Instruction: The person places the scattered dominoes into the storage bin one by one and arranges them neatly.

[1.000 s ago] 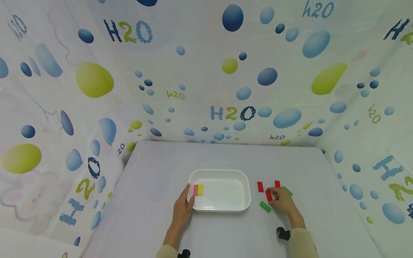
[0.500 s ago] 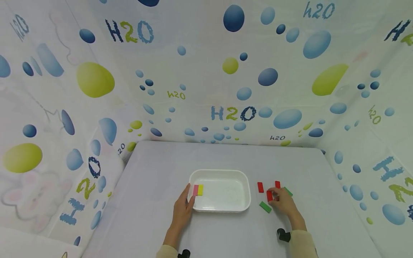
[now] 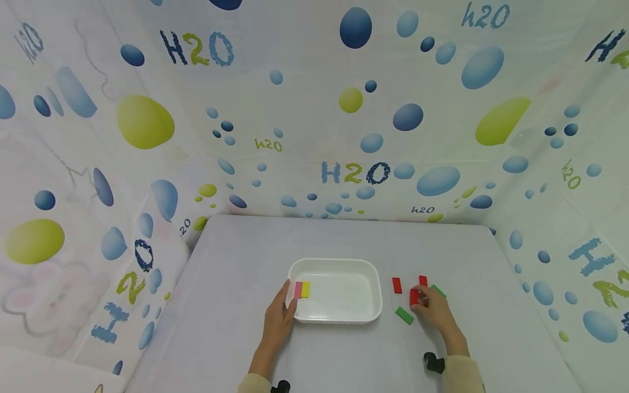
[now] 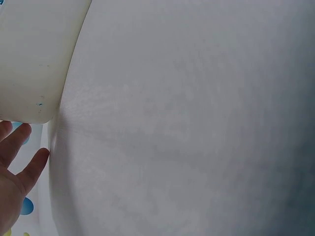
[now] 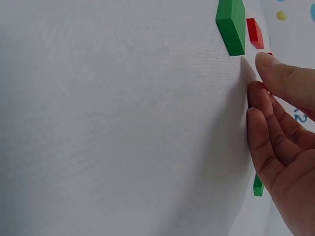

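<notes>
My left hand [image 3: 279, 322] rests against the left end of a white rectangular tray [image 3: 339, 320], its fingers fairly straight. In the left wrist view the fingertips touch the outer wall of the tray [image 4: 39, 64]. Inside the tray, at its left end, a pink block [image 3: 298, 290] and a yellow block [image 3: 305, 290] lie side by side. To the right of the tray my right hand [image 3: 434, 311] pinches a red block [image 3: 414, 297] between thumb and fingers, low over the table. The right wrist view shows that hand [image 5: 290, 132] mostly hiding the block.
Around the right hand lie a red block [image 3: 397, 285], another red block [image 3: 423, 280], a green block [image 3: 404, 315] and a second green block [image 3: 439, 291], partly hidden by the hand. A white cloth covers the table [image 3: 236, 262]; a patterned curtain [image 3: 304, 109] surrounds it.
The red block in my right hand has shifted slightly rightward and turned from tilted to nearly straight. The left hand and the tray have stayed put.
</notes>
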The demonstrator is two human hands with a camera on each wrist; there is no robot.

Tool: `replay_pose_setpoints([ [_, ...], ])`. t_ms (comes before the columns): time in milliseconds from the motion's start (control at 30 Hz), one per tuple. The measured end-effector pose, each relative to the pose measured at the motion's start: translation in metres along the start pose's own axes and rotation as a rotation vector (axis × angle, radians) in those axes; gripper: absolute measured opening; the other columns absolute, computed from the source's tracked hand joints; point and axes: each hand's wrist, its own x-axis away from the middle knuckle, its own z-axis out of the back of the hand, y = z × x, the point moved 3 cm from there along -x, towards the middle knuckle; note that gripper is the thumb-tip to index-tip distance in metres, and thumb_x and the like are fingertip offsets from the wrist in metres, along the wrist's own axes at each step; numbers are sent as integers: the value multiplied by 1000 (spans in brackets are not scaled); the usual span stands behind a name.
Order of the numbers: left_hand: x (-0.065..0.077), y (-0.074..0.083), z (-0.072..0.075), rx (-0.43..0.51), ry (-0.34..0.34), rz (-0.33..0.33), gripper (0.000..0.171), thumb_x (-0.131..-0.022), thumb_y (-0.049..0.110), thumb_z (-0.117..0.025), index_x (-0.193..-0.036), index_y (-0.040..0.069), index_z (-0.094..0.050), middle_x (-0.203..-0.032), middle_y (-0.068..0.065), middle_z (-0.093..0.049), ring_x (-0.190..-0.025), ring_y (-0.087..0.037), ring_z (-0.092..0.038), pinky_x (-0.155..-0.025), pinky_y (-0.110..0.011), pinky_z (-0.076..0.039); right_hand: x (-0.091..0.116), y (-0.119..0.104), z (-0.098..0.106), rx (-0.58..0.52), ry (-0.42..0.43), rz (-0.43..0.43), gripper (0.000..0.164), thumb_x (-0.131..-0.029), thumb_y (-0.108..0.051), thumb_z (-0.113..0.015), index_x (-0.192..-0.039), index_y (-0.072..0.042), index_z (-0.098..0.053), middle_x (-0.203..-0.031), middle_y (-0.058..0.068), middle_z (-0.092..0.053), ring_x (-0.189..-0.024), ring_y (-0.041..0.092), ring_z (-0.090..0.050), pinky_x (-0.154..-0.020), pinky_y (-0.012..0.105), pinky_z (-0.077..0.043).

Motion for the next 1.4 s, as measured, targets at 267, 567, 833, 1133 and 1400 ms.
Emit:
replay_pose_setpoints([
  [267,1,-1,1,10,1,4,54,-96,20,-60,-145,3,-45,-145,-17,-51,-135,-34,-47,-111,-49,-40,5,3,1,-24,26,1,52,-83,-6,-74,-131,1,-55,-109,18,-63,-94,29,-61,-83,43,-58],
  [567,1,0,1,4,8,-7,53,-96,19,-60,-144,3,-46,-145,-18,-51,-134,-35,-48,-110,-50,-41,9,1,6,-20,108,-3,53,-84,-5,-73,-132,2,-53,-107,21,-63,-95,33,-63,-81,44,-60],
  [833,1,0,1,7,-1,7,54,-96,20,-60,-145,4,-44,-146,-17,-50,-136,-36,-47,-110,-51,-40,13,-12,20,-35,188,-9,51,-87,-3,-70,-134,4,-52,-105,22,-62,-97,33,-62,-83,42,-58],
  [1133,1,-1,-1,7,-5,15,55,-97,22,-59,-146,5,-44,-147,-17,-49,-136,-36,-46,-111,-50,-39,10,-22,28,-59,314,18,50,-84,-3,-73,-131,3,-55,-106,22,-62,-94,31,-62,-74,10,-48],
  [1400,0,-1,0,12,-2,2,54,-97,22,-59,-145,4,-45,-146,-17,-50,-136,-34,-47,-111,-50,-39,8,-36,35,-68,357,46,50,-85,-3,-73,-131,2,-56,-109,23,-63,-96,33,-63,-74,5,-44],
])
